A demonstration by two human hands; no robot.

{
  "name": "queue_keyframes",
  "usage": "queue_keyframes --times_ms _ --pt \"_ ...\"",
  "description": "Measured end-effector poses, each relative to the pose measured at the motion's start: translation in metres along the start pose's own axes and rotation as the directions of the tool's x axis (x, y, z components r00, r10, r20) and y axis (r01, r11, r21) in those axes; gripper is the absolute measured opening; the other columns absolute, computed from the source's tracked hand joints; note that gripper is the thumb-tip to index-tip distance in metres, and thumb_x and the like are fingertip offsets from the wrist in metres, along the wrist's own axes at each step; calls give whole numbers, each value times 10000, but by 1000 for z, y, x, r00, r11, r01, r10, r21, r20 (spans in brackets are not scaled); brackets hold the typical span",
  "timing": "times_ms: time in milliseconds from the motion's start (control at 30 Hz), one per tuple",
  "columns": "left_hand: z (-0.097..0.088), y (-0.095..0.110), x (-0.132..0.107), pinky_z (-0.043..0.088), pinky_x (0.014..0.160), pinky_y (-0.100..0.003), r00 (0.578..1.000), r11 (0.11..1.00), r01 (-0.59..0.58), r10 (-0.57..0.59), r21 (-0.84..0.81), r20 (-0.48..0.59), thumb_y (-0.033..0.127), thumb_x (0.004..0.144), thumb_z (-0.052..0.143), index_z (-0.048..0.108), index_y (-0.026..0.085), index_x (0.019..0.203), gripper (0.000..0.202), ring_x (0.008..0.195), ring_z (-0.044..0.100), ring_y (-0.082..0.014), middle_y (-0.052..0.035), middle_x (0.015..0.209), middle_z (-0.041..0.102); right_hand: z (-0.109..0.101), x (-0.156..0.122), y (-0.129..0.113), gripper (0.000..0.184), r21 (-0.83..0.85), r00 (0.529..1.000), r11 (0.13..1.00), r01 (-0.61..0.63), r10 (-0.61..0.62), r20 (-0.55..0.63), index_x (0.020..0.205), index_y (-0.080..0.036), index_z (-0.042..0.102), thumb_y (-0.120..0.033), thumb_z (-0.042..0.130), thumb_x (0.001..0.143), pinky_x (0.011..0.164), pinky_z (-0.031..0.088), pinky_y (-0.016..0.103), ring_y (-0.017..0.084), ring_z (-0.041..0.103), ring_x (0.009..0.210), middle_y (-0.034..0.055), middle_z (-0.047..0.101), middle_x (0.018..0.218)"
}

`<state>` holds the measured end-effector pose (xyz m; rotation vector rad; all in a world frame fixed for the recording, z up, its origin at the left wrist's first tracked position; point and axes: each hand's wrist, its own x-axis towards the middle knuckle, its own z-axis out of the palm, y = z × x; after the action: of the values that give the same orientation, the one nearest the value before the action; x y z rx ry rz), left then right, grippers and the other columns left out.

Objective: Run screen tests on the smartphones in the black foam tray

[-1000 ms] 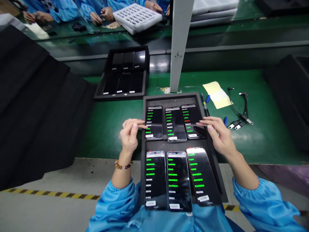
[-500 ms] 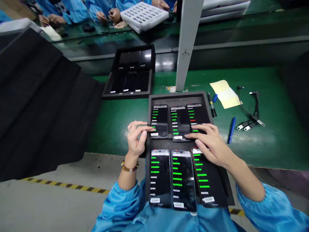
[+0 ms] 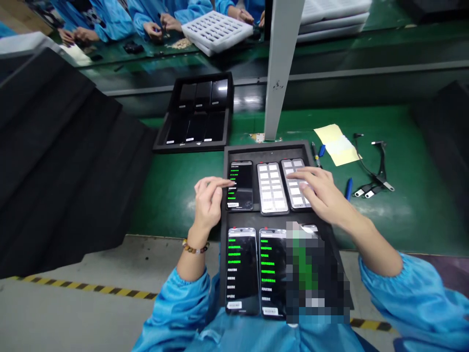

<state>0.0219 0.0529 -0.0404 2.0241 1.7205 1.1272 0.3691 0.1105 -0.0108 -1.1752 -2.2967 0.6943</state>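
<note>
A black foam tray (image 3: 271, 146) holds several smartphones in two rows. My left hand (image 3: 208, 203) has its index finger stretched out over the left edge of the upper-left phone (image 3: 244, 188), which shows green and white lines of text on black. My right hand (image 3: 324, 195) reaches over the upper-right phone (image 3: 291, 168), fingers extended at its screen, which shows pale blocks in a grid. The upper-middle phone (image 3: 273, 188) shows a similar grid. Below lie the lower-left phone (image 3: 244, 274) and lower-middle phone (image 3: 269, 283) with text lists. The lower-right area is blurred by pixels.
Behind on the left stands another foam tray (image 3: 161, 142) of dark-screened phones. To the right lie a yellow paper (image 3: 333, 139), a blue pen (image 3: 349, 188) and black cables (image 3: 383, 171). A grey post (image 3: 280, 83) rises behind my tray. Co-workers' hands (image 3: 154, 29) are across the bench.
The upper-middle and upper-right screens have switched from text lists to pale grids. My right hand has moved up toward the upper-right phone; my left fingertip is slightly higher on its phone.
</note>
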Motion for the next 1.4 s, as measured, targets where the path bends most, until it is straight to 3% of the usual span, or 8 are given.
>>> queue_keyframes --times_ms 167,300,567,800,933,1067,1233,1400 --pt "6 -12 43 338 1233 -514 993 992 42 -56 121 107 313 1099 426 707 262 1276 335 1279 632 -258 -26 1329 781 13 63 1 425 -20 983 996 92 -87 159 1417 -242 618 -330 356 1095 1200 343 645 358 522 1432 131 687 1447" --pt "9 -15 58 280 1260 -562 989 985 27 -51 172 140 266 1067 450 688 261 1298 332 1303 609 -282 -23 1325 785 26 91 -2 456 -15 971 993 119 -113 212 1408 -196 625 -283 350 1055 1201 341 662 365 504 1448 157 681 1456" --pt "-14 -2 16 343 1239 -538 958 981 -180 190 -68 214 263 1008 510 791 280 1089 293 1222 654 -270 -30 1109 807 22 81 1 459 -28 972 990 138 -130 196 1426 -205 625 -305 351 1072 1202 341 661 366 493 1452 153 676 1456" --pt "-15 9 -9 331 1234 -559 936 981 -186 194 -52 295 302 997 499 797 273 1115 322 1247 650 -289 -58 1147 788 23 78 4 467 -29 973 993 111 -103 205 1420 -210 638 -330 337 1084 1211 336 668 373 485 1464 155 677 1454" --pt "-15 5 -1 309 1251 -557 963 982 -185 190 -44 192 345 1011 487 781 278 1150 332 1251 643 -291 -43 1120 803 26 84 4 467 -24 972 993 112 -105 212 1422 -216 641 -315 354 1067 1197 349 672 378 486 1463 160 673 1456" --pt "-13 -2 22 320 1231 -549 994 994 -60 51 89 100 287 1025 440 754 277 1193 357 1250 626 -289 -32 1190 807 33 90 3 463 -23 970 992 121 -113 214 1407 -213 651 -307 357 1061 1205 342 673 372 492 1456 163 674 1451" --pt "-1 -9 52 312 1230 -569 989 977 -9 -22 214 144 203 985 470 703 263 1251 360 1263 604 -302 -26 1296 789 42 97 3 461 -28 970 991 132 -123 210 1399 -202 654 -289 361 1054 1203 342 682 368 506 1437 163 687 1438" --pt "10 -15 61 278 1274 -590 983 960 -45 -7 276 182 207 991 485 667 251 1305 366 1294 593 -310 -37 1325 777 46 100 4 453 -27 970 991 132 -123 211 1384 -203 666 -281 372 1048 1201 336 693 371 508 1428 162 700 1427"
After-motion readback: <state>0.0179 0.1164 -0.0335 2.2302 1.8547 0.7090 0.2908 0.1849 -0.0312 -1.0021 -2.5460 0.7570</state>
